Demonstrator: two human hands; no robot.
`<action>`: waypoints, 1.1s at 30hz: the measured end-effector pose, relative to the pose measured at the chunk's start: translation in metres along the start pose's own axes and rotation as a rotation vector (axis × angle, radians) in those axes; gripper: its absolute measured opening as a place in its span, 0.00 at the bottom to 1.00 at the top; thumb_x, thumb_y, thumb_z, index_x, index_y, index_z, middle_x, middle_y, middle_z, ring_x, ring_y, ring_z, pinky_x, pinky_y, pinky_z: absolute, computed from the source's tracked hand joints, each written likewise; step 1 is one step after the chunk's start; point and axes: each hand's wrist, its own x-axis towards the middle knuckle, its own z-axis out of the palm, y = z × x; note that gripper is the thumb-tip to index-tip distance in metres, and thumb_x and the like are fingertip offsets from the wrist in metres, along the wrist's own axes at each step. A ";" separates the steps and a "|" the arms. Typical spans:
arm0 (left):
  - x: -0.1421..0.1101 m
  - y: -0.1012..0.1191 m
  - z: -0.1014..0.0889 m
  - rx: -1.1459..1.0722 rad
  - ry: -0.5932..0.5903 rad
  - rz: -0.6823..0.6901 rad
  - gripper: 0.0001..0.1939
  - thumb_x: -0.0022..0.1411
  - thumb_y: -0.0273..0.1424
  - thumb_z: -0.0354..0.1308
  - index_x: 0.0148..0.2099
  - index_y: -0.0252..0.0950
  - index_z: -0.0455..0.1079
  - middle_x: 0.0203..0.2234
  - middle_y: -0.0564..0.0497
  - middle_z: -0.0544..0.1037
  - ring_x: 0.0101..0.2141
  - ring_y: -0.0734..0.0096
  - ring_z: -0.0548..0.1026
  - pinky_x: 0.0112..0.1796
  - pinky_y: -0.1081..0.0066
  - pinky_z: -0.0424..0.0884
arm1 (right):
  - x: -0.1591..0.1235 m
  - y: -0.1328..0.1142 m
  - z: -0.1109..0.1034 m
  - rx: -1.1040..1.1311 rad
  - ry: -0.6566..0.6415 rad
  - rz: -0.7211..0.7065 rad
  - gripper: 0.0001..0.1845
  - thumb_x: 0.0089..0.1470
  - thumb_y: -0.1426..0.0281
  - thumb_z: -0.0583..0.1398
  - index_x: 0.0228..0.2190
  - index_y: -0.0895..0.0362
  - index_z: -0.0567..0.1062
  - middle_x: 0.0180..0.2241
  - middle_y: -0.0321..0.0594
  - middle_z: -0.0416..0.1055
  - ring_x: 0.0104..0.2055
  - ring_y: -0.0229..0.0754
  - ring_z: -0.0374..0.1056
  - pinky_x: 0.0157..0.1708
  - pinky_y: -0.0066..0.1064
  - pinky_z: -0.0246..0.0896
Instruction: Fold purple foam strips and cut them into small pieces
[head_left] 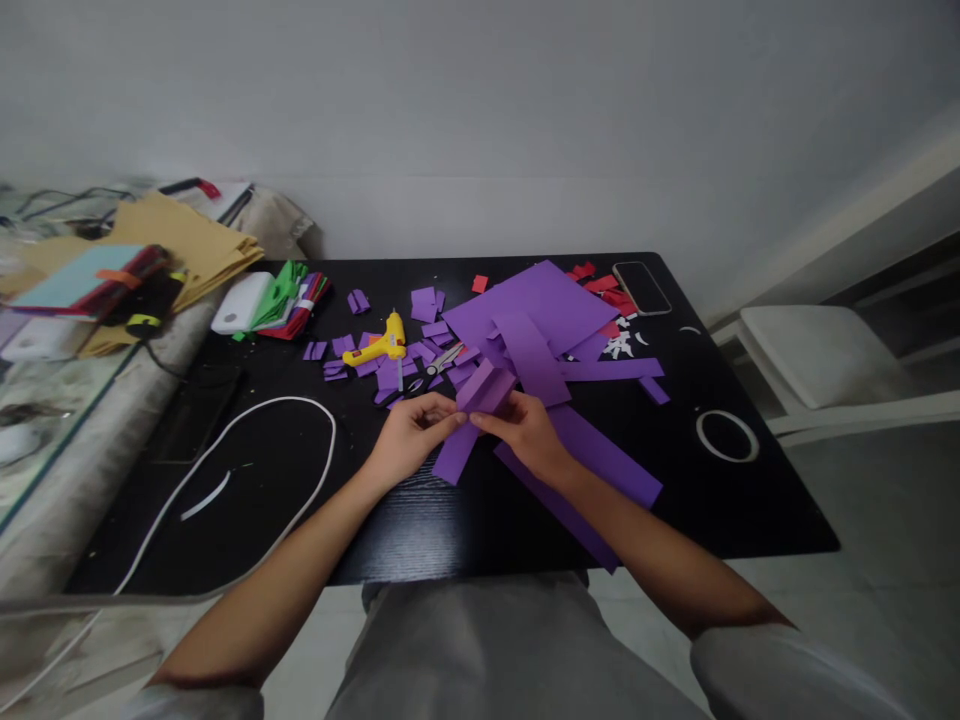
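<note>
Between my hands is a folded strip of purple paper (pixel 480 388), its creased upper part standing up and a flat tail hanging toward me. My left hand (pixel 416 430) pinches its left edge between thumb and fingers. On the other side my right hand (pixel 529 432) grips it, thumb in front and fingertips partly hidden behind the paper. Just beyond lie small cut purple pieces (pixel 388 375), scissors (pixel 442 362) and a yellow hot glue gun (pixel 379 343). Larger purple sheets (pixel 536 305) and long strips (pixel 600 455) spread behind and under my right hand.
A white cable (pixel 330 440) loops across the left of the black table (pixel 390 530). A phone (pixel 642 288) lies at the back right, near red and white scraps (pixel 619 345). A white ring (pixel 727 436) sits at right. Folded coloured sheets (pixel 289 300) are at back left.
</note>
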 end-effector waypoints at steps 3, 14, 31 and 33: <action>0.000 -0.001 0.000 0.042 0.022 0.016 0.16 0.52 0.41 0.71 0.34 0.33 0.75 0.24 0.53 0.77 0.24 0.75 0.71 0.27 0.75 0.65 | 0.001 0.002 -0.001 -0.030 0.035 -0.039 0.16 0.40 0.62 0.73 0.32 0.56 0.81 0.34 0.38 0.81 0.38 0.45 0.76 0.43 0.38 0.72; -0.001 -0.003 -0.008 0.210 0.031 0.267 0.10 0.58 0.36 0.68 0.38 0.35 0.78 0.27 0.52 0.78 0.29 0.72 0.73 0.33 0.72 0.68 | -0.007 0.000 -0.001 -0.220 0.052 -0.271 0.12 0.49 0.60 0.70 0.32 0.55 0.80 0.31 0.39 0.79 0.34 0.44 0.75 0.37 0.36 0.71; -0.003 0.004 -0.020 0.489 0.180 0.759 0.07 0.62 0.28 0.65 0.42 0.42 0.82 0.31 0.51 0.76 0.32 0.73 0.75 0.34 0.72 0.71 | 0.004 -0.008 -0.008 0.135 -0.050 0.227 0.21 0.48 0.51 0.68 0.33 0.55 0.79 0.30 0.38 0.76 0.32 0.40 0.72 0.35 0.31 0.68; -0.004 0.002 -0.022 0.566 0.128 0.825 0.08 0.63 0.26 0.64 0.44 0.41 0.81 0.33 0.50 0.77 0.34 0.73 0.76 0.36 0.72 0.73 | 0.005 -0.011 -0.009 0.264 -0.133 0.431 0.25 0.47 0.46 0.67 0.29 0.57 0.79 0.28 0.39 0.76 0.29 0.40 0.70 0.31 0.31 0.66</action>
